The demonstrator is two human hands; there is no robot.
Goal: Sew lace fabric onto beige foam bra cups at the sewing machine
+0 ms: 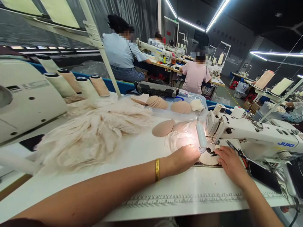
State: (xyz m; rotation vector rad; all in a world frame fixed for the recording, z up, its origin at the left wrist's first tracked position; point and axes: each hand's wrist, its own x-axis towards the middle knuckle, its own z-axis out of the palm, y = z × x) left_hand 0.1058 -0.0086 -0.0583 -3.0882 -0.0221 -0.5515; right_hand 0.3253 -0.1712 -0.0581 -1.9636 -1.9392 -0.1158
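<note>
My left hand (183, 157), with a gold bangle on the wrist, lies flat on a pale lace piece (176, 138) under the bright work lamp (201, 136) of the white Juki sewing machine (251, 134). My right hand (228, 162) rests palm down on the fabric just right of the needle area, next to the machine's base. Both hands press the fabric to the white table (180, 189); whether the fingers pinch it is hidden by glare. Beige foam cups (163, 128) lie just beyond the lace.
A large heap of cream lace (94, 132) covers the table's left. More foam cups (157, 101) sit in a clear tray at the back. Thread cones (99, 85) stand on another machine (26, 97) at left. Other people sew at benches behind. A dark phone (264, 175) lies at right.
</note>
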